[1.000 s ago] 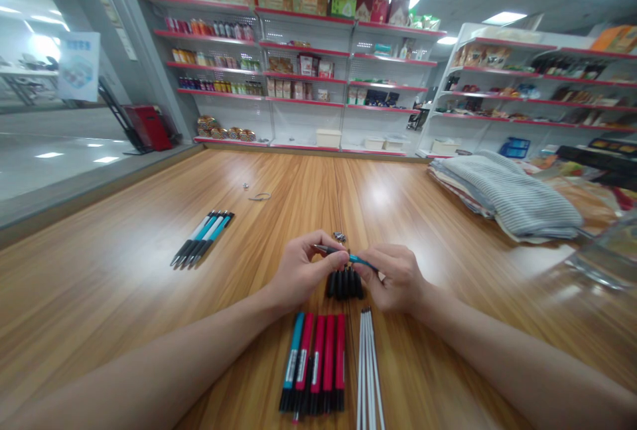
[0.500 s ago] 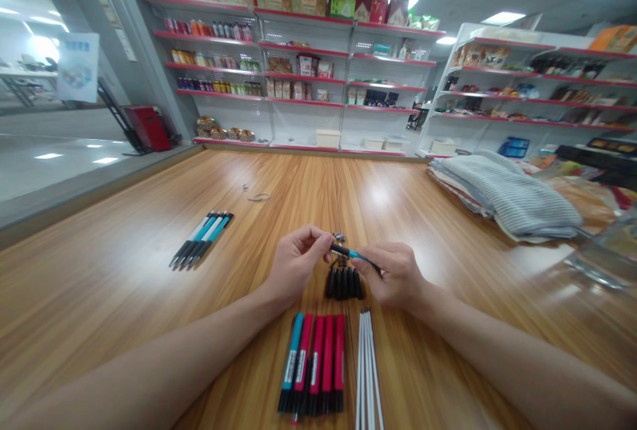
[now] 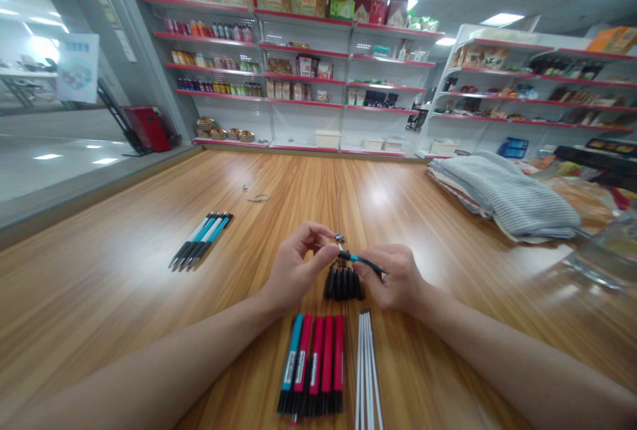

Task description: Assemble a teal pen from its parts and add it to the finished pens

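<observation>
My right hand (image 3: 395,277) pinches a blue pen barrel (image 3: 362,260) with a black grip end, held level over the wooden table (image 3: 149,271). My left hand (image 3: 298,263) is closed in a pinch at the barrel's left end, on a thin small part I cannot make out. Right beyond the fingertips lies a small pile of metal springs (image 3: 340,238). Under the hands stands a row of black pen tips (image 3: 343,283). Nearer me lie several red and blue pen barrels (image 3: 314,363) and white refills (image 3: 367,367).
Several finished blue pens (image 3: 202,238) lie to the left. A small ring and a bit of metal (image 3: 259,197) sit farther back. Folded cloths (image 3: 507,194) are piled at the right. Store shelves (image 3: 298,78) with goods stand behind the table.
My left hand let go of the barrel's end, reached toward the springs and came back to the barrel's tip in a pinch. The right hand kept the barrel nearly still.
</observation>
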Motion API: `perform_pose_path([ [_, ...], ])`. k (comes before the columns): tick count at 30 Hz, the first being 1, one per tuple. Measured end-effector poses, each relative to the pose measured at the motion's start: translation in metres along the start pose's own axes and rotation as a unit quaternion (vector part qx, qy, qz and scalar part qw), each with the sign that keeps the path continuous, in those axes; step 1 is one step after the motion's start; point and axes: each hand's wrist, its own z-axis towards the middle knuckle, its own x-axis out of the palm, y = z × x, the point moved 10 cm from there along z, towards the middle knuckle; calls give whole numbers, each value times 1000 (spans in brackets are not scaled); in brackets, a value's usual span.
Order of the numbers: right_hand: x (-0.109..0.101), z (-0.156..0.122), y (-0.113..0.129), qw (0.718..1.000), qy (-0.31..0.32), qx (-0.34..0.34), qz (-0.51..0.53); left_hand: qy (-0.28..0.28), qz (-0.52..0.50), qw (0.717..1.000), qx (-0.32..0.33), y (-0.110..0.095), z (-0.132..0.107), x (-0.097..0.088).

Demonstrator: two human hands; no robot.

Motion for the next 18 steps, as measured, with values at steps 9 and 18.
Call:
perform_pose_path([
  [9,1,0,-3,1000,-21,-8,-19,45,59,997,-10,2,1,12],
  [18,3,-1,-4,999,-23,-13,-22,111,452,854,234,-52,-9,30],
])
